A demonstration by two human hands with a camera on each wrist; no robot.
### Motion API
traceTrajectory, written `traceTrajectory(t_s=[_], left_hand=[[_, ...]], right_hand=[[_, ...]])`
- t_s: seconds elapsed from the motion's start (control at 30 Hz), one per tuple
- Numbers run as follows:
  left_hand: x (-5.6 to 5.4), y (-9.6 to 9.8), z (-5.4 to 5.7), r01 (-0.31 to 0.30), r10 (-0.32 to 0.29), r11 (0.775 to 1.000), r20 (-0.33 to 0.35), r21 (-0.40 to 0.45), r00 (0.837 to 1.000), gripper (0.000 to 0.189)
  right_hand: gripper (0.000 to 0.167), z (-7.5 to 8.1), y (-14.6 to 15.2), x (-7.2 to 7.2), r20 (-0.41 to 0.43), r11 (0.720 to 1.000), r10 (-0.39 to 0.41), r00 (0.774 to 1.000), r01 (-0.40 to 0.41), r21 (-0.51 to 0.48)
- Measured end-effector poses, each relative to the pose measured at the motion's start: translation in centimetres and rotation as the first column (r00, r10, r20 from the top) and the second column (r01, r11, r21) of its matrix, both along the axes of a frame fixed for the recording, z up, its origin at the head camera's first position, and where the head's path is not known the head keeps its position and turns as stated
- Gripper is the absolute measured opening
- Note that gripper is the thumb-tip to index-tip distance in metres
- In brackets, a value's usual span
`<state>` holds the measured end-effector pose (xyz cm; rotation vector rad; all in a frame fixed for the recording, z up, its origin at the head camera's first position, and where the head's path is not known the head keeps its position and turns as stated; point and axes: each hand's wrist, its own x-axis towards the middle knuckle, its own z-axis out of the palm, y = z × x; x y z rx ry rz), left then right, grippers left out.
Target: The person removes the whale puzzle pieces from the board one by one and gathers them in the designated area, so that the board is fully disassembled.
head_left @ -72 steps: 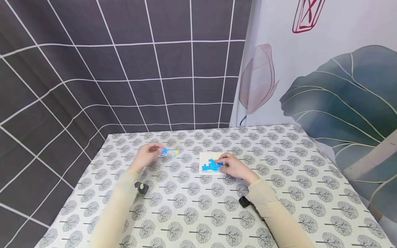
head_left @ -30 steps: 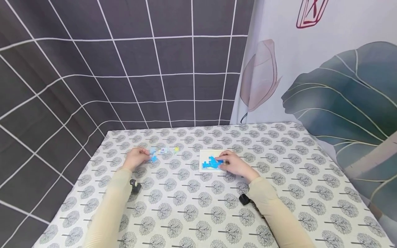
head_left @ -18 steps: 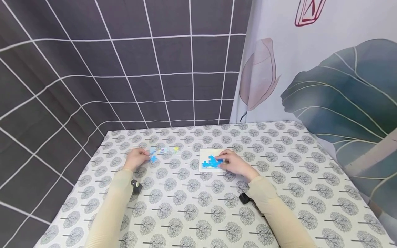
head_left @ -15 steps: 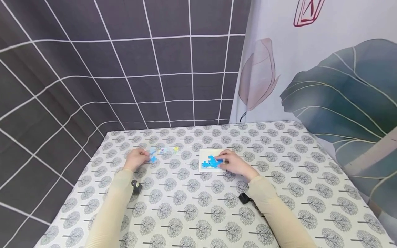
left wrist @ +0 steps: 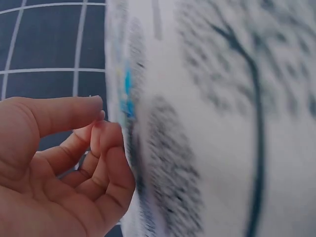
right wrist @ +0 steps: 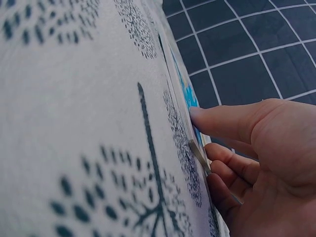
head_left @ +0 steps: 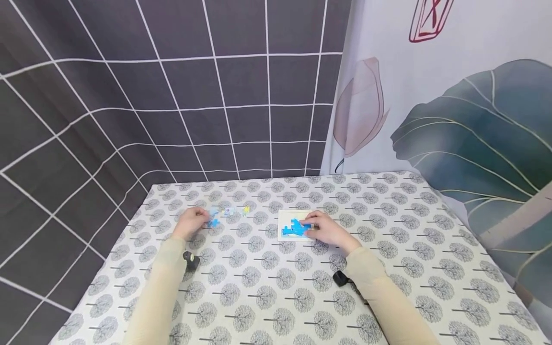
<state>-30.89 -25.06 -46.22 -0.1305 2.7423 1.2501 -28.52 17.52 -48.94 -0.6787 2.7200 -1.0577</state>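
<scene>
A small pale puzzle tray (head_left: pixel 289 215) lies right of middle in the head view. Inside it, joined blue puzzle pieces (head_left: pixel 294 227) form a shape running toward its right side. My right hand (head_left: pixel 325 230) pinches the right end of this blue with thumb and index finger; in the right wrist view its thumb (right wrist: pixel 222 121) lies over the tray edge. On the left, my left hand (head_left: pixel 191 223) has its fingers curled, fingertips right beside a loose blue puzzle piece (head_left: pixel 214 223). In the left wrist view I cannot tell whether its thumb and finger pinch anything.
More loose pieces lie beyond the left fingertips: a white one with a purple mark (head_left: pixel 228 211) and one with a yellow sun (head_left: pixel 246 209). A tree-print cloth (head_left: pixel 267 287) covers the table. Dark gridded curtain (head_left: pixel 241 124) hangs close behind its far edge.
My left hand has moved left over the last couple of seconds, and the loose blue piece has shifted with it. Since about one second ago, both hands stay nearly still.
</scene>
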Motion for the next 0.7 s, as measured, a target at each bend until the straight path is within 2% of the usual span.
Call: traceTrajectory(t_s=[0.1,0.17,0.3,0.5,0.6,0.7], left_hand=[[0.4,1.2,0.7,0.001,0.0,1.0,-0.04,0.005,0.999,0.026],[0.5,2.4,1.0,0.026,-0.026,1.0,-0.067,0.009,0.997,0.028],[0.3,5.8,1.2,0.121,-0.114,0.992,-0.129,0.047,0.985,0.026],[1.0,11.4,0.7,0.232,-0.211,0.964,-0.155,0.127,0.965,0.026],[1.5,13.7,0.3,0.306,-0.287,0.942,-0.14,0.137,0.948,0.028],[1.3,15.7,0.0,0.395,-0.376,0.909,-0.147,0.132,0.915,0.031]], right_hand=[[0.04,-0.2,0.0,0.2,0.007,1.0,0.001,1.0,-0.001,-0.008],[0.04,-0.2,0.0,0.2,0.001,1.0,0.007,1.0,-0.007,-0.013],[0.04,0.1,0.2,-0.3,-0.005,1.0,0.004,1.0,-0.004,-0.018],[0.04,-0.5,0.2,-0.3,0.003,1.0,-0.002,1.0,0.002,-0.027],[0.039,-1.0,0.1,0.1,-0.002,1.0,0.009,1.0,-0.009,-0.025],[0.039,-0.9,0.4,-0.2,-0.025,1.0,0.024,0.999,-0.024,-0.01]])
